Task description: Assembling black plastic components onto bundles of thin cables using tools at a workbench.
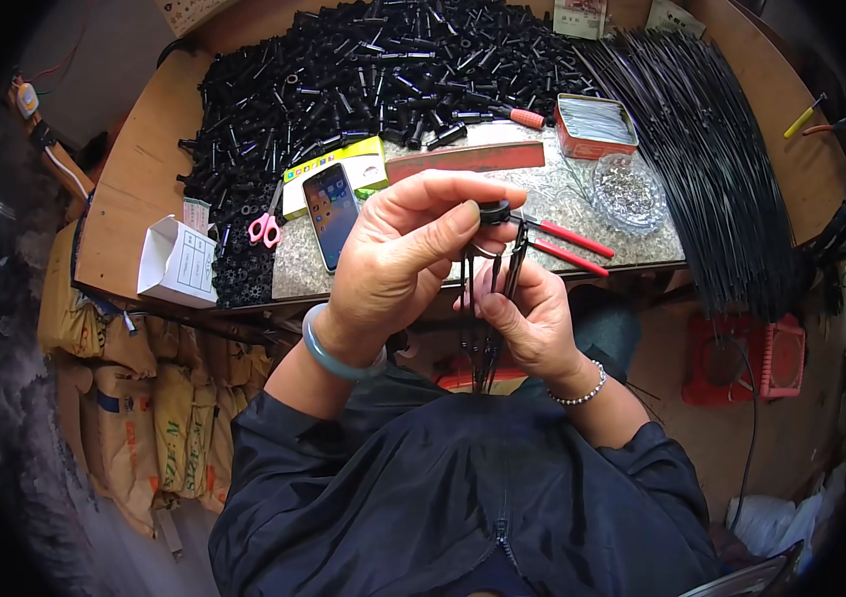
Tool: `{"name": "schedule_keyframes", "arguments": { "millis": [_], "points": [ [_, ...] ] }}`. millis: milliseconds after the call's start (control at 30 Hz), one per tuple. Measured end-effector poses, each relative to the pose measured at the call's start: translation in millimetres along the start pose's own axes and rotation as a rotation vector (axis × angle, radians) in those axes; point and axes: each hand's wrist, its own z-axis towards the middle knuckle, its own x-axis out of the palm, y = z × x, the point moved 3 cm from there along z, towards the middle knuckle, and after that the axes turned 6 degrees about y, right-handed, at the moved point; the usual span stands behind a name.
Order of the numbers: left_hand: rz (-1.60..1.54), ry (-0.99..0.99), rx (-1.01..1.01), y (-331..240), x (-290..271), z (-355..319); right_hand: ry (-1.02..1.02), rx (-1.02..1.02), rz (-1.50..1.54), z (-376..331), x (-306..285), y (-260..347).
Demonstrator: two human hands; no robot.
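Observation:
Above my lap, at the table's near edge, my left hand (393,244) pinches a small round black piece (494,212) between thumb and fingertips. Just below and to the right, my right hand (532,323) is closed around a bundle of thin black ribs (490,343), which look like umbrella ribs. They hang down toward my lap, with their upper ends close to the round piece. Whether the ribs are joined to it I cannot tell. Behind my right fingers lie red-handled pliers (572,239) on the speckled work surface.
A large heap of black tubular parts (373,75) covers the table's back. Long black ribs (701,159) hang over its right edge. Nearby are a phone (330,214), pink scissors (265,229), a tin of thin wires (595,124), a glass dish (629,194) and a white box (177,262).

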Motion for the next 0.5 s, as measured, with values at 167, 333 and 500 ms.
{"name": "schedule_keyframes", "arguments": {
  "millis": [167,333,500],
  "points": [
    [0.084,0.048,0.083,5,-3,-3,0.018,0.005,0.022,0,-2,-1],
    [0.345,0.085,0.129,1,-1,-3,0.014,0.01,0.058,1,0,1],
    [0.471,0.069,0.13,-4,6,-6,0.023,-0.026,0.05,-1,-1,-1]
  ]
}}
